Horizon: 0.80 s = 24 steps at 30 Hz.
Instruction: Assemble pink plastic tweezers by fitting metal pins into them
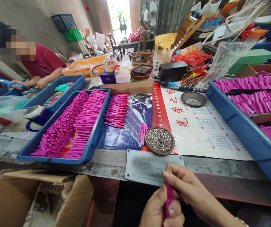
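Observation:
My left hand (160,206) is wrapped round a slim magenta plastic piece (168,195), held nearly upright just in front of the table edge. At its top end my right hand (184,183) is closed, thumb and forefinger pinched together; whatever lies between those fingertips is hidden. Behind the hands lies a grey metal plate (147,167) with a dark worn patch. Just beyond it stands a round dish (160,141) full of small metal pins. A few loose magenta pieces (142,133) lie left of the dish.
At left, a blue tray (85,157) holds many magenta pieces; a stack (116,110) sits beside it. Another blue tray (251,132) stands at right. Further back are a second dish (194,99) and an electric screwdriver (175,85). A person (43,60) works at far left.

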### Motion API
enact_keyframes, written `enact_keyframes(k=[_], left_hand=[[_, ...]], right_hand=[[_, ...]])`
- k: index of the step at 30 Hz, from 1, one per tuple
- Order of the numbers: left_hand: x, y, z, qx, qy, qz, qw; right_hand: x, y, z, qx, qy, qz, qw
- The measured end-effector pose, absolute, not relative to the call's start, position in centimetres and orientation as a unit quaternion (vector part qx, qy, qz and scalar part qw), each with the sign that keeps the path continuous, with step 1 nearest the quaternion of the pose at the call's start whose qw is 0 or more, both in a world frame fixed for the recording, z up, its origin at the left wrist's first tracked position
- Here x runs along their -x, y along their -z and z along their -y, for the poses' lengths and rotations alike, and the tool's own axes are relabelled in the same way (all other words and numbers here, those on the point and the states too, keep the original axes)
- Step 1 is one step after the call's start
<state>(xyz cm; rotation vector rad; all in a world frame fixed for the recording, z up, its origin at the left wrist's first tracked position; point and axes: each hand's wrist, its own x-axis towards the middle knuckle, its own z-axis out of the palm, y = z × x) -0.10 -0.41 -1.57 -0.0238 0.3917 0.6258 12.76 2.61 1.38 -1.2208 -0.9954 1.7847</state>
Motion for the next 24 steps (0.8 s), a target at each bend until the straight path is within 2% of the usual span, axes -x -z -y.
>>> enact_keyframes(k=[8, 16, 24], left_hand=[[1.2, 2.6, 0.2, -0.032, -0.321, -0.176, 0.93], [2.0, 1.4, -0.7, 0.008, -0.347, -0.197, 0.917], [1.1, 2.6, -0.8, -0.011, -0.376, -0.224, 0.899]], right_hand=[[-12.0, -1.5, -4.1, 0.425, -0.732, 0.396, 0.356], [-10.6, -1.5, -5.0, 0.425, -0.726, 0.398, 0.365], [-10.8, -2.1, -5.3, 0.435, -0.729, 0.395, 0.35]])
